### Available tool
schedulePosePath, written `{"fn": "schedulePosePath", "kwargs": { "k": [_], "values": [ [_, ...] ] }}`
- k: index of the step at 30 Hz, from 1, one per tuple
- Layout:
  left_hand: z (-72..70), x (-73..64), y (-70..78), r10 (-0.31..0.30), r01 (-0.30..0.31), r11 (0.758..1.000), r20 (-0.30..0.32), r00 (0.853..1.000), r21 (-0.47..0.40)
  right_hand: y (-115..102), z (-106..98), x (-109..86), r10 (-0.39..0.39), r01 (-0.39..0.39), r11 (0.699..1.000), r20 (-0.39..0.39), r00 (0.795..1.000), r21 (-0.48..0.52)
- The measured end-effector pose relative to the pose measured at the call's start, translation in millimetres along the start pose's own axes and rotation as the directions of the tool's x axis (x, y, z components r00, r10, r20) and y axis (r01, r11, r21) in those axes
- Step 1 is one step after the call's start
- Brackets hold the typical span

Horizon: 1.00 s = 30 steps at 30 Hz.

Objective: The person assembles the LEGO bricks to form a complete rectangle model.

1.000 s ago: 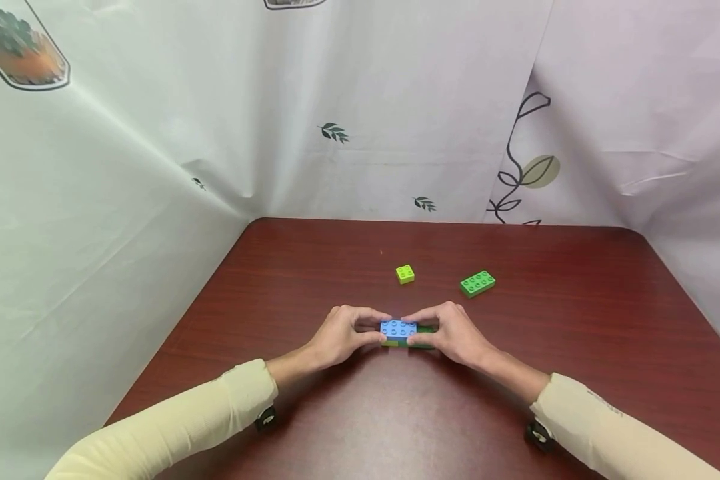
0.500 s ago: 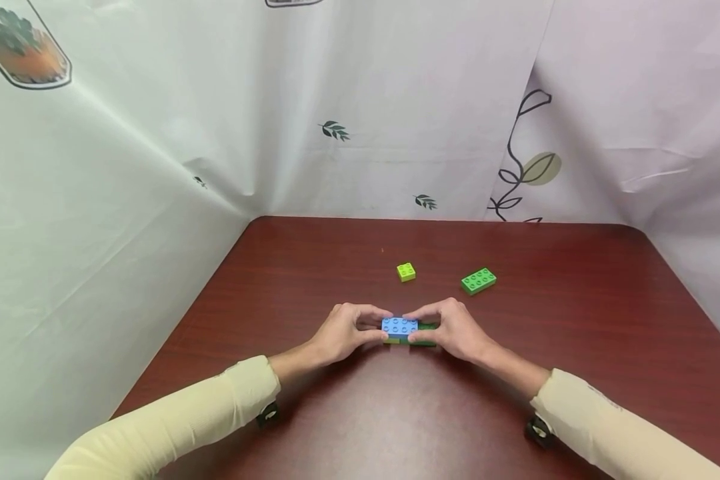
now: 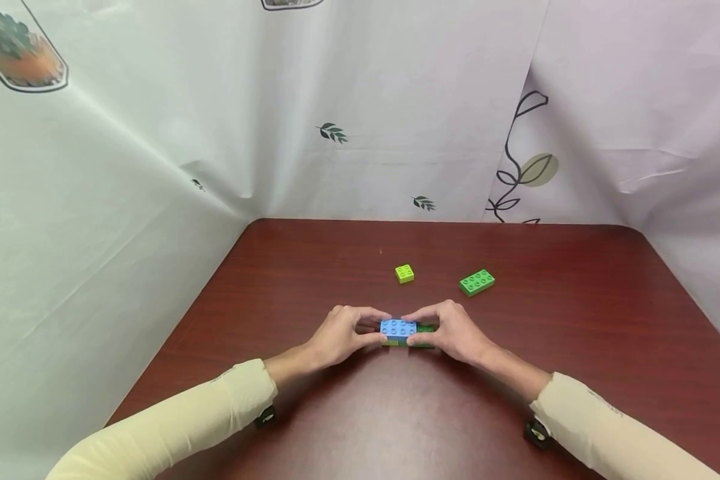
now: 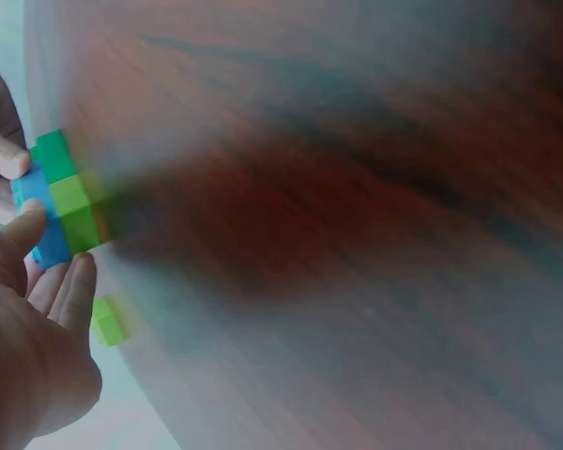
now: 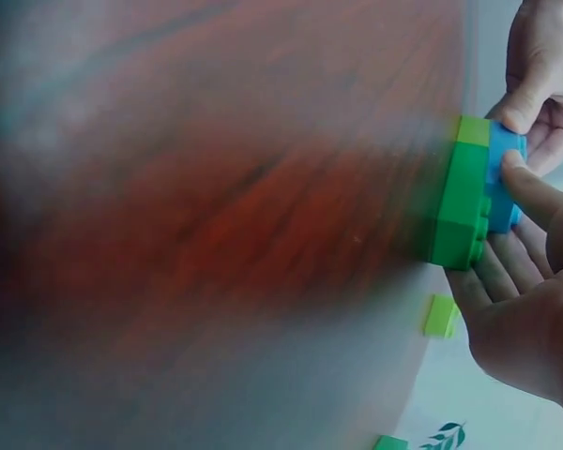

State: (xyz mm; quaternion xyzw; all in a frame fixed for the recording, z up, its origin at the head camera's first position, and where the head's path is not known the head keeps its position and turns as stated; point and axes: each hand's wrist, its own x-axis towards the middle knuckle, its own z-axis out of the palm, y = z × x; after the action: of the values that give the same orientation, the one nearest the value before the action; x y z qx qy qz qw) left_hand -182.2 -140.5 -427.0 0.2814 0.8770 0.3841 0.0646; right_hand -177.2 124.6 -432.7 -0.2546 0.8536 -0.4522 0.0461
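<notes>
A blue eight-stud toy brick (image 3: pixel 399 329) sits across the tops of a lime green brick (image 4: pixel 76 214) and a longer green brick (image 5: pixel 459 199), which lie end to end on the table. My left hand (image 3: pixel 341 338) pinches the left end of the blue brick, thumb on the near side and fingers on the far side. From the other side, my right hand (image 3: pixel 457 335) pinches the blue brick's right end in the same way. Part of the green brick juts out to the right beneath that hand. The fingers hide some of the lower bricks.
Beyond the hands, a small lime four-stud brick (image 3: pixel 405 273) and a green eight-stud brick (image 3: pixel 477 283) lie on the dark red wooden table (image 3: pixel 312 260). White printed cloth (image 3: pixel 372 167) hangs behind the table and along its sides.
</notes>
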Motion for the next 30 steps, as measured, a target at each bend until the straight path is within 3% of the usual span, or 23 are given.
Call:
{"fn": "schedulePosePath", "kwargs": {
  "k": [9, 15, 30],
  "values": [
    [-2.2, 1.2, -1.2, 0.016, -0.016, 1.000, 0.028, 0.999, 0.023, 2, -10, -1.9, -0.006, 0.007, 1.000, 0.057, 0.998, -0.009],
    [-2.0, 0.9, -0.7, 0.015, -0.016, 0.999, 0.029, 0.999, 0.039, 8, -26, -6.2, 0.034, -0.034, 0.999, 0.022, 0.999, 0.030],
    [-3.5, 0.8, -0.6, 0.045, -0.047, 0.994, 0.018, 0.999, 0.097, 16, -43, 5.6, 0.019, -0.026, 0.994, -0.062, 0.998, -0.110]
  ]
}}
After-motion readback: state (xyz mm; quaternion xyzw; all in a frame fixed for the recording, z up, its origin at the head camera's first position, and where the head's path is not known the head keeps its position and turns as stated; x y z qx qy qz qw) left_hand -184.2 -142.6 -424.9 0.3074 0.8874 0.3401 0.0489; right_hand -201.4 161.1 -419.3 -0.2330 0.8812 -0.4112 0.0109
